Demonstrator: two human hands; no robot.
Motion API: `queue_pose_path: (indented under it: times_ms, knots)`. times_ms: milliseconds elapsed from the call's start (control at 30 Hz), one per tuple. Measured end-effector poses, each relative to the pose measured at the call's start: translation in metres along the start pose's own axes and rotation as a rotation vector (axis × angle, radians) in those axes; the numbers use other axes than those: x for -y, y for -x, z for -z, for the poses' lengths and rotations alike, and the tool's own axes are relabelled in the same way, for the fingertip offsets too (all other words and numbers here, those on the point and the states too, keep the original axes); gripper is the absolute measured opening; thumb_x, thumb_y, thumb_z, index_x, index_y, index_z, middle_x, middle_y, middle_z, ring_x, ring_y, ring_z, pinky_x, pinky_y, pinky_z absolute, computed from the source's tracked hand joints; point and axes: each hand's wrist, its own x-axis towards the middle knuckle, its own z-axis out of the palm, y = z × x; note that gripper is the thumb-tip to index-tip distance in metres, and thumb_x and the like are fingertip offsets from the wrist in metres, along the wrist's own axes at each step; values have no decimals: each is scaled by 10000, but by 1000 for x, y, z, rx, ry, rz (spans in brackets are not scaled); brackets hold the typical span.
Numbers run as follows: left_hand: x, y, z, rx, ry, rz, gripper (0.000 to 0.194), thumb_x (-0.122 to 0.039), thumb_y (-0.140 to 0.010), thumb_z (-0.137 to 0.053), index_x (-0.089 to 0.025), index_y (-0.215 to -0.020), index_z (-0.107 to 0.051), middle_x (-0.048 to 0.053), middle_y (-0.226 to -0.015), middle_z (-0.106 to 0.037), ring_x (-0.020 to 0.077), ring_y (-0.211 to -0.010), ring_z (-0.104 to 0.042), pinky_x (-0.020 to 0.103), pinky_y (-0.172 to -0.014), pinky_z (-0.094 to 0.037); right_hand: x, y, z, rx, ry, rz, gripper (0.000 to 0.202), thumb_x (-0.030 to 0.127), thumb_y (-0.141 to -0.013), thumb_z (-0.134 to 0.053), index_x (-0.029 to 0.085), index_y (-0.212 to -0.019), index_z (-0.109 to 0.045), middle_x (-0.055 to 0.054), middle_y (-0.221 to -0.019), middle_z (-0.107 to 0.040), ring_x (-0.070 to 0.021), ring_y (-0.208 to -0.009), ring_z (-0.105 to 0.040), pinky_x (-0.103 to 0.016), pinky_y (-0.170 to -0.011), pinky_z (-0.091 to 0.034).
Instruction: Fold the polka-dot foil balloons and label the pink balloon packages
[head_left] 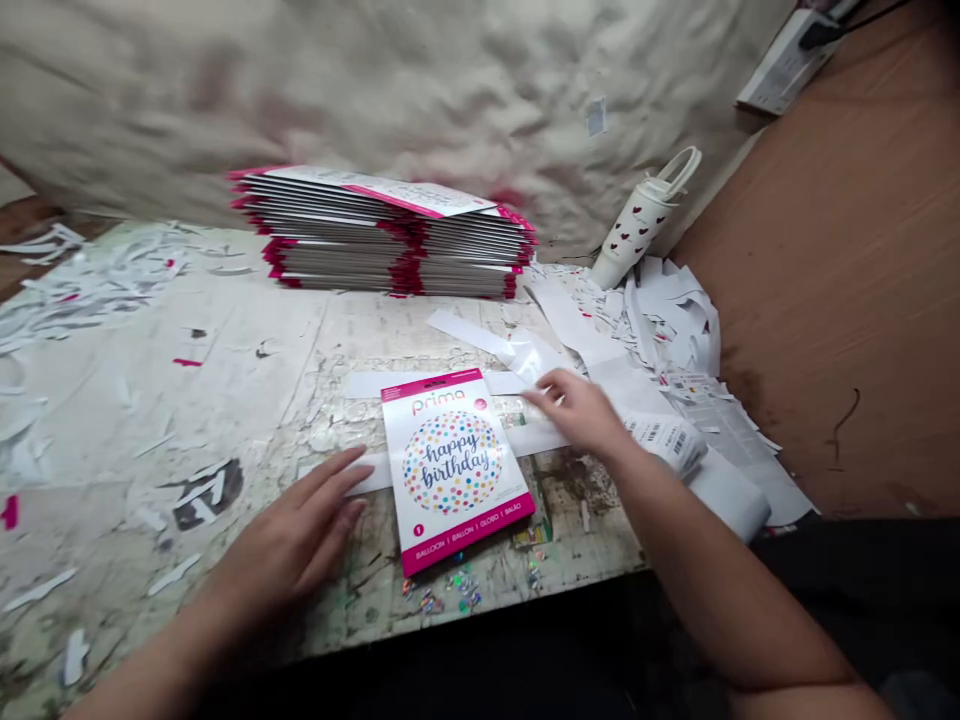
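A balloon packet [454,475] lies flat on the worktable, white with pink bands and "happy birthday" on a dotted balloon print. My left hand [315,520] rests beside its left edge, fingers stretched out and holding nothing. To the right of the packet, my right hand [574,410] has thumb and forefinger closed at the lower end of a glossy, film-like strip [527,358]. What exactly sits between those fingertips is partly hidden. White paper strips [367,384] pass under the packet on both sides.
Behind stands a tall stack of similar packets [397,240]. A white tumbler with hearts [637,225] leans at the back right. Paper scraps [97,280] cover the left side, more paper [679,310] and a label roll [671,440] the right. A power strip [787,60] hangs upper right.
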Motion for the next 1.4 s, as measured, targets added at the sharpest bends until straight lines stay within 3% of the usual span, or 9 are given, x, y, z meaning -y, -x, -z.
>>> queue_pose_path:
  times_ms: [100,267,433,600,700,867,1000,1100,1400]
  knots:
    - [-34,-33,12,-85,238,45,280,-338,-836,-491,-247,-1090,-567,55,-1190,-576,240,-1111,-523,358,-969,-394,-16,-35,38,-216,223,-58,198,366,-709,-635,210,-827,-605,-52,-869,-631,-202,-816,-567,-313,-703,-418]
    - [-105,-115,3,173,1050,303,239,-384,-828,-527,-202,-963,-605,62,-987,-634,215,-955,-582,334,-833,-455,-36,-76,49,-74,104,-106,198,252,-548,-729,171,-586,-553,0,-572,-559,-144,-570,-520,-261,-553,-394]
    - [-127,-183,-36,218,1541,808,268,-311,-710,-692,-160,-902,-583,92,-967,-624,189,-865,-597,313,-779,-460,-35,-55,70,-142,-218,137,191,354,-721,-589,188,-712,-495,25,-663,-553,-100,-608,-520,-230,-601,-429]
    - [-151,-227,-57,227,1687,673,189,-256,-763,-637,-160,-925,-616,71,-920,-667,165,-787,-618,295,-727,-489,-35,-28,83,-101,-510,419,288,333,-691,-662,214,-910,-517,26,-763,-542,-96,-602,-515,-231,-564,-442]
    - [-158,-239,-56,233,1748,533,212,-149,-747,-633,-159,-959,-631,38,-871,-689,136,-725,-625,248,-692,-495,-36,-21,89,-26,-388,497,325,291,-745,-625,227,-1054,-545,0,-881,-564,-104,-678,-533,-240,-626,-455]
    - [-153,-238,-52,349,1743,430,205,-157,-754,-629,-116,-954,-647,59,-816,-695,140,-664,-626,233,-616,-495,-36,-14,102,-28,-224,562,205,259,-761,-625,190,-946,-573,-4,-792,-571,-127,-695,-537,-263,-649,-452]
    - [-154,-236,-52,310,1730,543,147,-173,-793,-586,-114,-914,-646,53,-788,-687,139,-649,-620,249,-616,-499,-35,-7,100,-281,86,765,49,220,-801,-580,205,-795,-626,-37,-848,-593,-172,-834,-550,-323,-767,-457]
    - [-158,-236,-51,297,1724,558,156,-180,-807,-572,-119,-932,-643,50,-787,-680,136,-635,-615,245,-588,-496,-38,-2,95,-475,264,841,191,252,-822,-569,233,-998,-642,-79,-1097,-580,-225,-1045,-505,-414,-923,-401]
    - [-169,-241,-52,276,1681,611,141,-180,-832,-531,-112,-917,-620,71,-833,-670,141,-657,-614,275,-641,-509,-55,7,82,-706,385,851,189,182,-812,-577,284,-955,-647,-39,-1137,-606,-252,-1139,-470,-465,-961,-379]
